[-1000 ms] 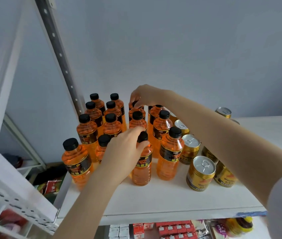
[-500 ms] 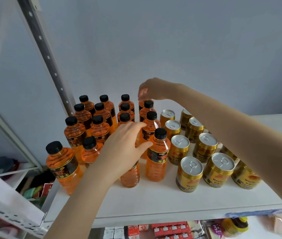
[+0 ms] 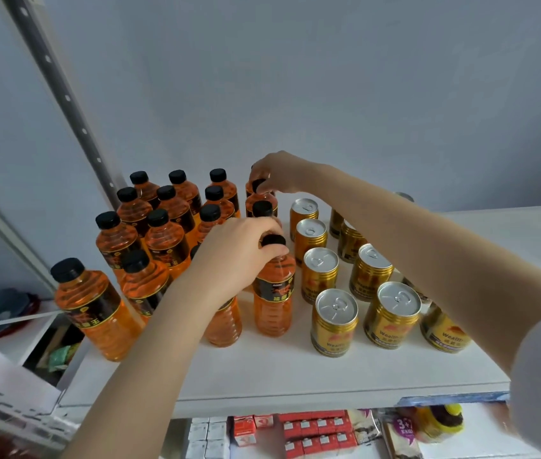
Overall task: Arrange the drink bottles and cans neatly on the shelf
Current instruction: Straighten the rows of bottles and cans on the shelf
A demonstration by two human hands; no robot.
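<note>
Several orange drink bottles with black caps stand in rows on the left part of the white shelf (image 3: pixel 295 376). My left hand (image 3: pixel 236 256) grips the neck and cap of a front bottle (image 3: pixel 274 293) in the rightmost bottle row. My right hand (image 3: pixel 279 172) reaches over to the back and pinches the cap of a rear bottle (image 3: pixel 260 200) in the same row. Several gold cans (image 3: pixel 334 318) with silver pull-tab lids stand in rows right of the bottles; my right forearm hides part of the far cans.
A grey perforated upright post (image 3: pixel 63 94) rises at the shelf's back left. The grey wall lies close behind. Below the shelf edge are red and white small boxes (image 3: pixel 312 429) and packets. A lower side shelf (image 3: pixel 7 326) at left holds dark items.
The view shifted, so the shelf sits more centred. My left hand moved from one front bottle to the bottle right of it. My right hand dropped onto a rear bottle's cap.
</note>
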